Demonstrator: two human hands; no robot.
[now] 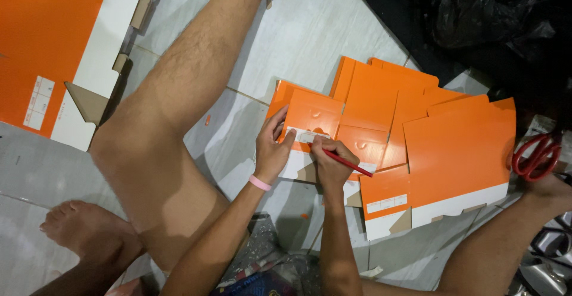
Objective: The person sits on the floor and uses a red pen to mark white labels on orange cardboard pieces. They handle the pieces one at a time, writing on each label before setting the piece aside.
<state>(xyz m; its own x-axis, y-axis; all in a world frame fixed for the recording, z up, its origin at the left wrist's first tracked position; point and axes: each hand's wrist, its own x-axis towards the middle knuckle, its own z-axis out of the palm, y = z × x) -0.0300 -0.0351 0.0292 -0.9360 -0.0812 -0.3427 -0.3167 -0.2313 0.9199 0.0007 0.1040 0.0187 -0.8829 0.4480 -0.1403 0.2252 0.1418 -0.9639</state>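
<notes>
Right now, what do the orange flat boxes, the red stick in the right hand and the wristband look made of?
Orange flat boxes: apparently printed cardboard with a slightly glossy orange face; brown raw board shows at cut flaps.
Red stick in the right hand: thin and smooth, probably a painted wooden pencil or a plastic pen; unclear.
Pink wristband on the left wrist: looks like smooth silicone or rubber.

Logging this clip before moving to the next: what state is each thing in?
Left hand: pressing the top carton blank flat.
Right hand: gripping a red pen, tip at the white label.
Orange carton blanks: unfolded, flat, overlapping on the floor.
Red scissors: lying unused.
Black plastic bag: crumpled.
</notes>
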